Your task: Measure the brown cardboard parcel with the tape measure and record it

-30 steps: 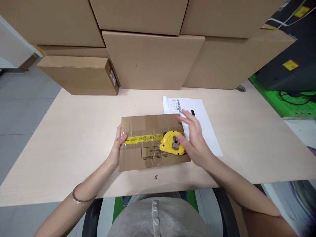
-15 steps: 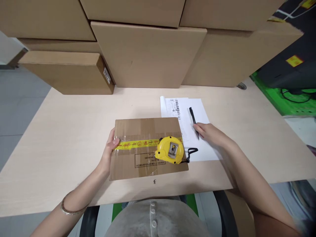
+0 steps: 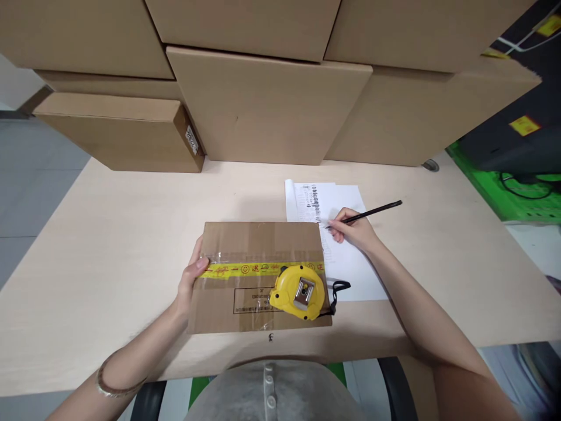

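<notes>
A flat cardboard parcel (image 3: 245, 245) sealed with yellow printed tape lies on the light wooden desk (image 3: 131, 234) in front of me. A yellow tape measure (image 3: 298, 291) rests on its right part, its black strap hanging off the edge. My left hand (image 3: 190, 278) grips the parcel's left edge, thumb on top. My right hand (image 3: 353, 231) holds a black pen (image 3: 368, 213) in a writing grip, its tip on the white printed sheet (image 3: 346, 257) just right of the parcel.
Large cardboard boxes (image 3: 263, 105) are stacked along the back of the desk, with a smaller box (image 3: 118, 131) at the back left. A green and black item (image 3: 508, 175) sits off the desk's right side. Grey floor shows at the left.
My right hand left the tape measure on the parcel, moved right to the paper, picked up the pen and now holds its tip on the sheet. My left hand stays on the parcel.
</notes>
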A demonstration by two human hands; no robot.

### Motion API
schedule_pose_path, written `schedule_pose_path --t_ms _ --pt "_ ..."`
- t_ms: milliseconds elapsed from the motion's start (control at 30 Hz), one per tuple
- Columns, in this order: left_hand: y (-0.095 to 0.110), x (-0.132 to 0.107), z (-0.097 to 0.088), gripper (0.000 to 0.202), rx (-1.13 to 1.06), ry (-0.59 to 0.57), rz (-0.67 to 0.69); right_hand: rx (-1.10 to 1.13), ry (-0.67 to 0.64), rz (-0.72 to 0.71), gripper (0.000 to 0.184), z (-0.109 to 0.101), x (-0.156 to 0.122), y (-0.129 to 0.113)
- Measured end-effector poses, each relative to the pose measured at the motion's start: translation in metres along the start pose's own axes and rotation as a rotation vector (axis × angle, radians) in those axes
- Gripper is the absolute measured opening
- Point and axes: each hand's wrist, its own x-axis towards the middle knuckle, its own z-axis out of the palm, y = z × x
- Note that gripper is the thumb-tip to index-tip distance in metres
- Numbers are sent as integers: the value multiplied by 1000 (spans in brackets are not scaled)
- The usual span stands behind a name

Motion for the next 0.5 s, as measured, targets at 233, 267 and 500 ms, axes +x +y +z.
schedule_pose_path --t_ms 233,267,500 --pt "5 -1 8 57 -14 -26 -9 -63 11 -23 52 2 -3 -4" --pt "7 -2 10 62 -19 -24 -18 -69 8 -24 52 2 -4 -5" --pt "11 -4 16 76 5 13 -28 -95 -10 -18 51 2 -5 -6"
